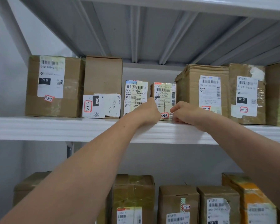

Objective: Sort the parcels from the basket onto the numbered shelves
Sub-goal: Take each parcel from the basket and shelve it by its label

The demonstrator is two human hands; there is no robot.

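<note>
Small parcel (164, 94) stands upright on the middle shelf (55, 126), near the front edge, with a red-bordered tag (164, 115) reading 3-3-4 at its bottom. Shipping labels with barcodes cover its front.

Left hand (148, 111) is against the parcel's left edge, fingers curled round that side, gripping it; the fingertips are hidden in the gap. Right hand (185, 113) sits at the lower right corner, fingers curled and touching the parcel just beside the tag. Probably a pinch on that corner, but cannot tell for sure. Both forearms reach up from the bottom of the view and cross the shelf's front lip.

Just left of the parcel stands a label-covered parcel (135, 96) of similar height, partly behind the left hand. Further left is a taller brown box tagged 3-3-2 (103, 78), then a large box tagged 3-3-1 (53, 86) at the row's end.

Right of the parcel, close beside it, is a crumpled carton tagged 3-3-5 (204, 89), then a taped box tagged 3-3-6 (247, 94). One more box is cut off by the right edge.

Grey ribbed underside of the upper shelf (152, 29) is overhead.

Lower shelf holds another row of boxes: a tape-wrapped box (133, 191), a box tagged 3-2-4 (178, 199), a labelled box (218, 202) and an orange-taped box (252, 196).
</note>
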